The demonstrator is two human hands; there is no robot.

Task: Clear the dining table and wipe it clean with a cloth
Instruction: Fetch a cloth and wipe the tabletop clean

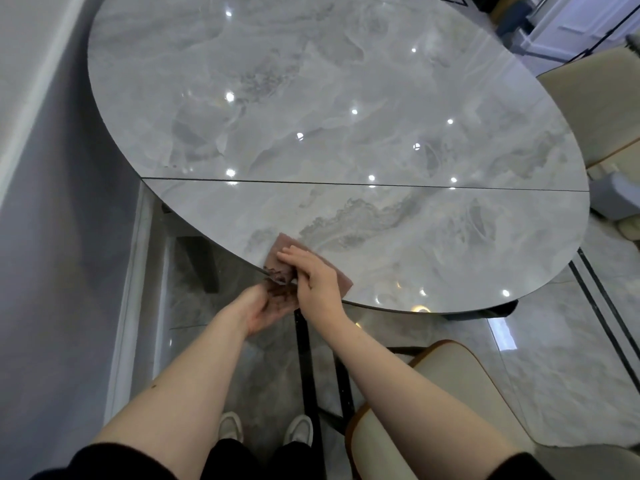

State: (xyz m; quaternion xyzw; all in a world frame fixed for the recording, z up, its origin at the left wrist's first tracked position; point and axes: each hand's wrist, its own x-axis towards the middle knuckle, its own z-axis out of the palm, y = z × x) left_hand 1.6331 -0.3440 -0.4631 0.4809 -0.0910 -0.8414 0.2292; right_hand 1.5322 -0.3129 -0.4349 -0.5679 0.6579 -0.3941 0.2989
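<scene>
A glossy grey marble dining table (346,133) fills the view, with a dark seam across it. At its near edge lies a pinkish-brown cloth (280,245). My right hand (317,275) presses flat on the cloth with straight fingers, at the table's rim. My left hand (268,306) is cupped palm-up just below the rim, and dark crumbs (280,294) lie in its palm and at the table's edge.
A beige chair (450,393) stands at my lower right, and another beige chair (595,109) is at the table's far right. A grey wall (52,202) runs along the left. My shoes (263,431) stand on the shiny tiled floor.
</scene>
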